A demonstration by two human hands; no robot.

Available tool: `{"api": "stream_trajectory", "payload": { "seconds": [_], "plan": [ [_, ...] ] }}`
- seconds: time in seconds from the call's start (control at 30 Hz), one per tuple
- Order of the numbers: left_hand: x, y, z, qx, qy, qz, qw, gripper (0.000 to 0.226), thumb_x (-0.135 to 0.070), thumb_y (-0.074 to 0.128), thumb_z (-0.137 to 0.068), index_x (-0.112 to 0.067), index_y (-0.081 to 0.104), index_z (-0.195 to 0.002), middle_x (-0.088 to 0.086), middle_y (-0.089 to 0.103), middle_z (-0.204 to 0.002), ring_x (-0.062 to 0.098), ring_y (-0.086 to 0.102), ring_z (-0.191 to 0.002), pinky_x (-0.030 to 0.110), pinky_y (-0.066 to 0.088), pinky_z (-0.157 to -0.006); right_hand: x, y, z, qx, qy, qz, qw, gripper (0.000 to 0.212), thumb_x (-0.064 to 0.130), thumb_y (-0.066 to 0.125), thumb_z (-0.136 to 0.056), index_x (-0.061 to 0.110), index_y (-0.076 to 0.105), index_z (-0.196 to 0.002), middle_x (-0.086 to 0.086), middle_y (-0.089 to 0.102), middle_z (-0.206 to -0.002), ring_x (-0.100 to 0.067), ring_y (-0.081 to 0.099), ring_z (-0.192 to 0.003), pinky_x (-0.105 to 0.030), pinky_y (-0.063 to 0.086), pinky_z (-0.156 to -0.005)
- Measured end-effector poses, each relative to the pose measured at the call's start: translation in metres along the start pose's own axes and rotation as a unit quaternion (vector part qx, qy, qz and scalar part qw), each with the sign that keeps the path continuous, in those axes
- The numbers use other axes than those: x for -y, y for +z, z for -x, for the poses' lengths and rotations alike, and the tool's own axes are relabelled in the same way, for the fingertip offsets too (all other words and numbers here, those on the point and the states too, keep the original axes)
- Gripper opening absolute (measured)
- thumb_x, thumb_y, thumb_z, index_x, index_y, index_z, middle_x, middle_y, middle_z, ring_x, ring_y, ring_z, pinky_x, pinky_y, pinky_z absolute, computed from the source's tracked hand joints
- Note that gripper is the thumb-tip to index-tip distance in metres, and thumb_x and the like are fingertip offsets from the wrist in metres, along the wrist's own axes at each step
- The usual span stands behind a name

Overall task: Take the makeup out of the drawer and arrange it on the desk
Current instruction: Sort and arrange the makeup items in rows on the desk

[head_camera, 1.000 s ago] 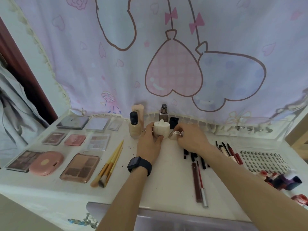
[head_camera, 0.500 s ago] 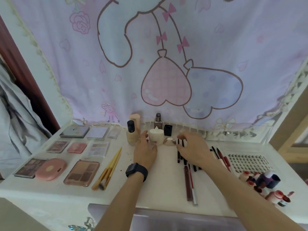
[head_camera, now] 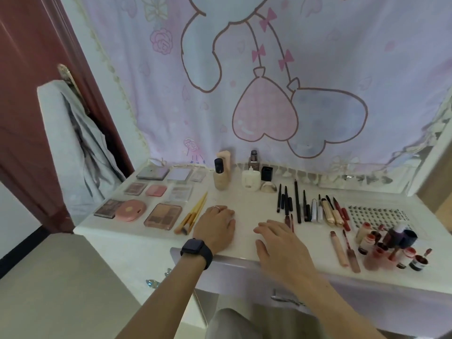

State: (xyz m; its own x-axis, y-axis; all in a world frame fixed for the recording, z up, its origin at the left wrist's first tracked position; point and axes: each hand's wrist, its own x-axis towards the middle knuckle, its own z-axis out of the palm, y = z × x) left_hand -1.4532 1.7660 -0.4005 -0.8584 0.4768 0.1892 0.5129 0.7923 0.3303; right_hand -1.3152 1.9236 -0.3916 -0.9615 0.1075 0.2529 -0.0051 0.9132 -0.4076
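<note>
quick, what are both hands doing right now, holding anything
Left hand: open, resting on the desk, holding nothing.
Right hand: open, fingers spread on the desk, holding nothing.

A pale lilac curtain (head_camera: 342,57) fills the upper middle and right of the frame, printed with a pink heart (head_camera: 265,116), a blue heart (head_camera: 327,123) and a pink rose (head_camera: 161,41). At the upper left stands a dark red door (head_camera: 27,99) with a metal handle (head_camera: 65,74); a grey garment (head_camera: 71,152) hangs from it. Beige floor (head_camera: 61,289) fills the lower left.
</note>
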Motion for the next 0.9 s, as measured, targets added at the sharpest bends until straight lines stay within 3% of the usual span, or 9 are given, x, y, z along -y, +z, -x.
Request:
{"api": "stream_trajectory", "payload": {
  "seconds": [0.23,0.4,0.57,0.77,0.9],
  "plan": [
    [0.026,-0.045,-0.031,-0.043,-0.093,0.060,0.993,0.047,-0.036,0.060,-0.093,-0.024,0.050,-0.138,0.006,0.052,-0.141,0.024,0.049,-0.127,0.034,0.043,-0.098,0.021,0.038,-0.024,0.071,-0.029,0.051,0.996,0.059,0.045,0.022,-0.108,0.018,0.021,-0.161,-0.002,0.014,-0.170,-0.017,0.005,-0.157,-0.033,0.000,-0.125],
    [0.031,-0.045,-0.068,-0.062,-0.144,0.149,0.976,0.069,-0.042,0.069,-0.087,-0.017,0.042,-0.144,0.008,0.051,-0.142,0.027,0.052,-0.126,0.027,0.038,-0.087,0.018,0.054,-0.023,0.073,-0.031,0.092,0.993,0.064,0.049,0.010,-0.106,0.018,0.013,-0.162,-0.003,0.009,-0.170,-0.018,0.002,-0.157,-0.034,-0.006,-0.123],
    [0.021,-0.031,-0.095,-0.083,-0.198,0.158,0.964,0.082,-0.055,0.064,-0.083,-0.013,0.036,-0.147,0.011,0.051,-0.141,0.032,0.051,-0.127,0.046,0.048,-0.099,0.017,0.055,-0.024,0.070,-0.031,0.086,0.993,0.064,0.049,0.010,-0.105,0.018,0.012,-0.162,-0.003,0.008,-0.170,-0.018,0.001,-0.157,-0.034,-0.007,-0.122],
    [0.010,-0.022,-0.104,-0.051,-0.258,0.075,0.962,0.071,-0.062,0.041,-0.074,-0.017,0.050,-0.129,0.010,0.060,-0.115,0.033,0.050,-0.118,0.051,0.038,-0.099,0.017,0.057,-0.025,0.069,-0.029,0.082,0.994,0.066,0.049,0.011,-0.104,0.017,0.014,-0.162,-0.004,0.010,-0.170,-0.020,0.003,-0.157,-0.036,-0.007,-0.123],
    [0.007,-0.023,-0.109,-0.058,-0.255,0.093,0.961,0.034,-0.053,0.037,-0.073,-0.027,0.055,-0.087,-0.005,0.053,-0.078,0.030,0.054,-0.099,0.045,0.036,-0.090,0.018,0.058,-0.026,0.065,-0.028,0.074,0.995,0.072,0.052,0.004,-0.099,0.018,0.017,-0.162,-0.003,0.011,-0.170,-0.019,0.003,-0.157,-0.034,-0.012,-0.121]
  ]
}}
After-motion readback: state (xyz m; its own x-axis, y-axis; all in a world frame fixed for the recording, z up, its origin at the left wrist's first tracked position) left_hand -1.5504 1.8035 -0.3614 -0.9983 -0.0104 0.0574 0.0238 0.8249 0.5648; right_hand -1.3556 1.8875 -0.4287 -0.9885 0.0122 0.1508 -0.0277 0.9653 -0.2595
